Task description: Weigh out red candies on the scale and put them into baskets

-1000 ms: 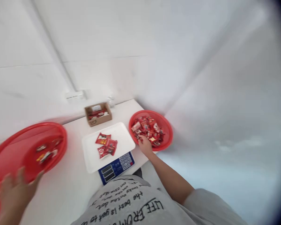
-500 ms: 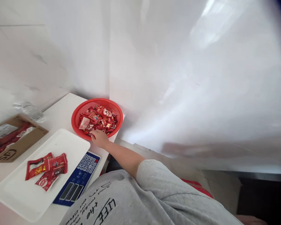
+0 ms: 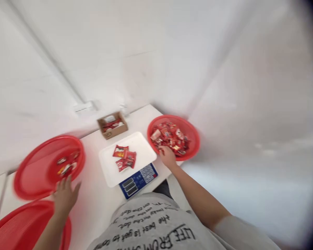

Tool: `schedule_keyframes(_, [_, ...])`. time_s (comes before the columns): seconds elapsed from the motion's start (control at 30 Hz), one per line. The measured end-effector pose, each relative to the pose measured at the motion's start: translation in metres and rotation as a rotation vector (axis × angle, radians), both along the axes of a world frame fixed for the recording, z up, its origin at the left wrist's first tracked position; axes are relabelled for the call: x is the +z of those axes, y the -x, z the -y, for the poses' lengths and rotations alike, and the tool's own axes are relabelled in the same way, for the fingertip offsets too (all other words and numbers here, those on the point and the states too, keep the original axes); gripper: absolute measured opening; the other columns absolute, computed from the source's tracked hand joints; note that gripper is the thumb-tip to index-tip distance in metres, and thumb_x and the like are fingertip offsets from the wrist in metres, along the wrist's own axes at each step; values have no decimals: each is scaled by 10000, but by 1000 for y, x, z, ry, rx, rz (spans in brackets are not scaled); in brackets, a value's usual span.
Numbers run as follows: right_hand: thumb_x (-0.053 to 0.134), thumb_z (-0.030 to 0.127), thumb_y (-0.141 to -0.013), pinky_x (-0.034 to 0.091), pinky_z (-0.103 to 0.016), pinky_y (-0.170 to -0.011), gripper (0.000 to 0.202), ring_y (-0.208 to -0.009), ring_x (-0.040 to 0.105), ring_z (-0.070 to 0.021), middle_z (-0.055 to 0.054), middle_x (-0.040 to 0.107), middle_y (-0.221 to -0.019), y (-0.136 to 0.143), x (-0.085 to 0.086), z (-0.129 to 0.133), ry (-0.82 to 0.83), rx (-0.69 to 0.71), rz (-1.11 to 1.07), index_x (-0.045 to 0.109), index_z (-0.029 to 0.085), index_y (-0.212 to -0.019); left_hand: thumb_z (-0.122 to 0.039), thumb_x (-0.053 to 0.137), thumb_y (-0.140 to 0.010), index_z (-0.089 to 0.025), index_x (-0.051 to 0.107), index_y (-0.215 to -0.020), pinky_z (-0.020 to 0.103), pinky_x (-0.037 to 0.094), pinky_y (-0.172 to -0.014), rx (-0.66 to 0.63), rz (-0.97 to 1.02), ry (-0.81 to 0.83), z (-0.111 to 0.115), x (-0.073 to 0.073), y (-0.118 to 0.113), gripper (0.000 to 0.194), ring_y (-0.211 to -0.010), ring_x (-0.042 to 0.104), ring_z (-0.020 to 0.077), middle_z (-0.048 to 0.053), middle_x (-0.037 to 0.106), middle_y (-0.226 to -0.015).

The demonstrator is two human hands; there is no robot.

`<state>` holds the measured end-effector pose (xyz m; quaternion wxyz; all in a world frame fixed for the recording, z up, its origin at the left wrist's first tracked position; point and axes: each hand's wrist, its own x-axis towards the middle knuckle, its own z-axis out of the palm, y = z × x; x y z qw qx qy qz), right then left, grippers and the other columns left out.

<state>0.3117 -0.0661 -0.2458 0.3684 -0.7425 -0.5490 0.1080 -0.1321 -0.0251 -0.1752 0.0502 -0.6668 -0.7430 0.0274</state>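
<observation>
My right hand [image 3: 168,157] is at the near rim of the right red basket [image 3: 194,137], its fingers curled down at the red snack packets [image 3: 169,133]. Whatever lies under those fingertips is hidden. My left hand [image 3: 65,195] reaches over the near edge of the left red basket [image 3: 28,170] with fingers spread and nothing in them. A few packets [image 3: 67,163] lie in that basket, blurred. Between the hands, several red packets [image 3: 125,158] rest on the white tray [image 3: 106,173] of a scale with a blue keypad panel [image 3: 138,180].
Another red basket [image 3: 13,229] stands at the lower left, beneath my left forearm. A cardboard box [image 3: 116,131] holding red packets sits behind the tray, beside a clear plastic item [image 3: 124,110]. White wall runs behind the white table [image 3: 90,146].
The view has swung left, bringing the two left baskets and my left hand into sight. My right hand remains at the right basket's near rim. The packets on the tray look the same.
</observation>
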Motion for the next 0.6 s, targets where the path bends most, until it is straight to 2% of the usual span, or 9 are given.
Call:
schedule_keyframes(0.07, [395, 217, -833, 444, -366, -859, 300, -946, 587, -226, -121, 660, -1002, -3, -9, -1, -6, 12, 22, 624, 150, -1014, -387, 311, -928, -127, 405, -1326, 514, 334, -1006, 53, 13, 36, 1, -6, 14, 485, -1277, 384, 284, 166, 469, -1356])
schedule_keyframes(0.13, [396, 244, -828, 450, -373, -855, 309, -951, 590, -229, -120, 665, -1002, -6, -15, 0, -5, 25, 43, 623, 151, -1015, -370, 262, -935, -124, 375, -1354, 547, 295, -1017, 55, 61, 72, -3, -12, 22, 498, -1250, 413, 287, 165, 474, -1346])
schedule_keyframes(0.23, [404, 281, -818, 455, -376, -855, 314, -950, 596, -233, -123, 666, -1005, -9, -20, 1, 7, 44, 58, 624, 149, -998, -347, 226, -937, -158, 428, -1325, 576, 238, -1036, 110, 133, 93, -6, -14, 35, 476, -1199, 461, 284, 147, 524, -1287])
schedule_keyframes(0.33, [402, 308, -813, 457, -375, -851, 315, -942, 599, -233, -118, 669, -996, -11, -23, 2, 14, 49, 64, 623, 159, -979, -339, 239, -932, -194, 495, -1269, 584, 185, -1058, 191, 192, 107, 0, -12, 49, 447, -1259, 400, 282, 131, 536, -1276])
schedule_keyframes(0.4, [400, 318, -808, 456, -373, -851, 319, -946, 599, -232, -116, 669, -998, -12, -24, 1, 19, 51, 62, 622, 161, -973, -361, 234, -928, -222, 476, -1291, 620, 193, -1037, 291, 233, 89, 7, -12, 57, 458, -1350, 251, 310, 131, 435, -1384])
schedule_keyframes(0.47, [397, 324, -806, 456, -369, -850, 324, -949, 598, -230, -115, 667, -1001, -12, -25, 1, 31, 54, 59, 622, 162, -973, -424, 246, -916, -233, 396, -1357, 652, 251, -987, 459, 294, 64, 16, -14, 63, 503, -1385, 109, 367, 140, 233, -1499])
schedule_keyframes(0.5, [396, 325, -805, 455, -369, -850, 325, -949, 598, -229, -114, 667, -1001, -13, -25, 0, 37, 54, 60, 622, 163, -972, -459, 270, -905, -221, 329, -1396, 645, 291, -964, 536, 336, 60, 21, -16, 65, 549, -1380, 95, 399, 161, 125, -1525])
schedule_keyframes(0.53, [395, 326, -804, 455, -369, -849, 325, -948, 598, -229, -114, 667, -1001, -13, -24, 0, 42, 54, 63, 623, 164, -971, -488, 306, -890, -199, 251, -1429, 623, 330, -947, 590, 380, 65, 26, -17, 66, 614, -1366, 129, 426, 195, 33, -1528])
schedule_keyframes(0.6, [394, 327, -805, 455, -370, -845, 326, -946, 598, -230, -112, 667, -1002, -13, -24, 0, 53, 56, 68, 624, 167, -970, -513, 384, -859, -161, 108, -1460, 562, 391, -919, 618, 456, 98, 35, -20, 66, 749, -1301, 298, 449, 272, -65, -1501])
